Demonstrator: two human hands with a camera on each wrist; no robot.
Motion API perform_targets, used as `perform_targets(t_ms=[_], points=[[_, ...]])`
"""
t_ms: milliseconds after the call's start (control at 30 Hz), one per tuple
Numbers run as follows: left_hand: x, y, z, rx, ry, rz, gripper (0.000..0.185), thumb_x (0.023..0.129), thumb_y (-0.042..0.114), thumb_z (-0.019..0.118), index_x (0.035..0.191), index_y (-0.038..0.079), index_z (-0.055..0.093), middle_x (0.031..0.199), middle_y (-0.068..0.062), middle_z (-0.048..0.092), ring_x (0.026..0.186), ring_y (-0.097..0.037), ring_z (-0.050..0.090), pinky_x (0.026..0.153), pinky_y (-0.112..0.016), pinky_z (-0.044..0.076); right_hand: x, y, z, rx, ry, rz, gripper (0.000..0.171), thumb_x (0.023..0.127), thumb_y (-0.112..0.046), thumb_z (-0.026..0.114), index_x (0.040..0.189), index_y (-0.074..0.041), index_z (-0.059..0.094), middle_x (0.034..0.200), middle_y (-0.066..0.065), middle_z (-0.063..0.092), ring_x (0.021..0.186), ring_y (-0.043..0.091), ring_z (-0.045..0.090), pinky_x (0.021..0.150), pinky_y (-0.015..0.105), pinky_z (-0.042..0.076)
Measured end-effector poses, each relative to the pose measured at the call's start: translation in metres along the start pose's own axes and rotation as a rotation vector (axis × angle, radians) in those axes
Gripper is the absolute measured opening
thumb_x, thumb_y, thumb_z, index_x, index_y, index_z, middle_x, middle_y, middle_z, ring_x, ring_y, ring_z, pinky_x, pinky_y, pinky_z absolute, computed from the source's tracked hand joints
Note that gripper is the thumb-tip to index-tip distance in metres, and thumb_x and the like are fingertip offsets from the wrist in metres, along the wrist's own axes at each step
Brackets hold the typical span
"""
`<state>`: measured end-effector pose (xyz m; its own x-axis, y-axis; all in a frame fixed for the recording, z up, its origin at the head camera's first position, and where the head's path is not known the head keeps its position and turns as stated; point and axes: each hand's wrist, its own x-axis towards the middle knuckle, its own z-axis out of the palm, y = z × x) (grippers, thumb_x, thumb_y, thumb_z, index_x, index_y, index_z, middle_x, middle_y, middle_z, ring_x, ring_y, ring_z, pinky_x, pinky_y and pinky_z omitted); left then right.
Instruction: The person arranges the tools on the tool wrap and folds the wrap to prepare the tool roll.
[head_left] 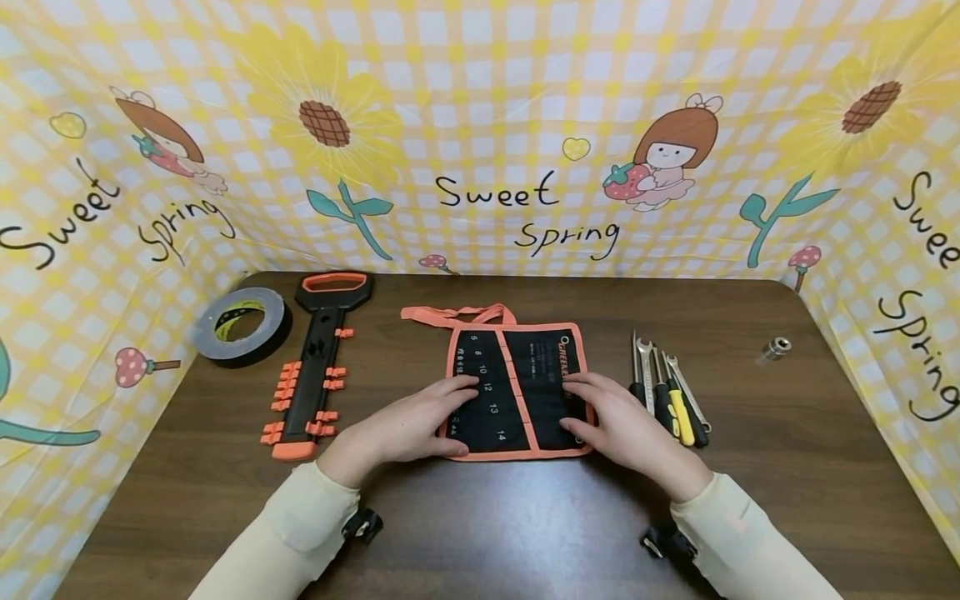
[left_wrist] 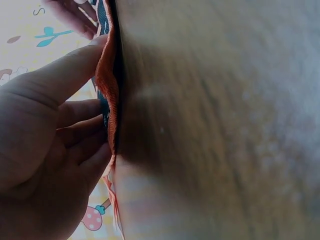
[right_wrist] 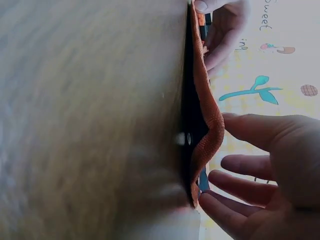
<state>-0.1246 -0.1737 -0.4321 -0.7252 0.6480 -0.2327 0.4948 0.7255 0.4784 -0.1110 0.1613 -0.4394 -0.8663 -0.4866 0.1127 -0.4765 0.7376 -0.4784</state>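
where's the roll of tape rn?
In the head view the roll of tape lies flat at the table's far left corner, just left of the black and orange tool holder, apart from both hands.

sleeves: long, pale cream, soft knit-like cloth, one on each arm, ending at the wrists
cuffs: plain, same cream, slightly gathered
left hand (head_left: 408, 425): bare, no ring or glove
right hand (head_left: 618, 425): bare, no ring or glove
wrist gear: a small black device strapped under each wrist, with a glint of metal or lens
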Motion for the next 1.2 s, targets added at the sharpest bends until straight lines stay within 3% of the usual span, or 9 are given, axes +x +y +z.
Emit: perform_targets(t_ms=[533,800,1033,1200], points=[[0.002,0.000,-0.001,-0.004,-0.013,-0.004,0.079,0.099,0.035,0.081,0.162,0.003,0.046,0.175,-0.012,0.034,0.162,-0.032,0.035,0.128,-0.053,0.037,-0.009,0.015,-0.017,0.082,0.198,0.102,0.032,0.098,-0.012,0.079,0.126,0.002,0.076,0.123,0.017,0.077,0.106,0.034,0.074,0.089,0.054,0.061],[0.001,0.000,0.001,-0.002,-0.011,-0.004,0.078,0.099,0.036,0.080,0.162,0.002,0.046,0.175,-0.012,0.034,0.161,-0.032,0.036,0.128,-0.052,0.037,-0.017,0.026,-0.026,0.065,0.233,0.131,0.031,0.098,-0.012,0.078,0.126,0.002,0.076,0.122,0.017,0.077,0.104,0.035,0.076,0.092,0.057,0.059],[0.001,-0.001,0.002,-0.012,-0.010,-0.012,0.078,0.099,0.036,0.080,0.162,0.003,0.046,0.175,-0.012,0.033,0.162,-0.031,0.036,0.128,-0.052,0.037,-0.021,0.035,-0.034,0.060,0.248,0.162,0.031,0.099,-0.012,0.077,0.127,0.004,0.075,0.125,0.022,0.076,0.117,0.042,0.072,0.101,0.062,0.055],[0.002,-0.002,0.002,-0.015,-0.009,-0.011,0.078,0.099,0.036,0.080,0.162,0.004,0.046,0.175,-0.012,0.033,0.161,-0.032,0.036,0.128,-0.052,0.038,-0.024,0.041,-0.039,0.051,0.271,0.195,0.030,0.099,-0.012,0.077,0.124,0.003,0.076,0.121,0.021,0.077,0.107,0.040,0.073,0.096,0.060,0.056]])
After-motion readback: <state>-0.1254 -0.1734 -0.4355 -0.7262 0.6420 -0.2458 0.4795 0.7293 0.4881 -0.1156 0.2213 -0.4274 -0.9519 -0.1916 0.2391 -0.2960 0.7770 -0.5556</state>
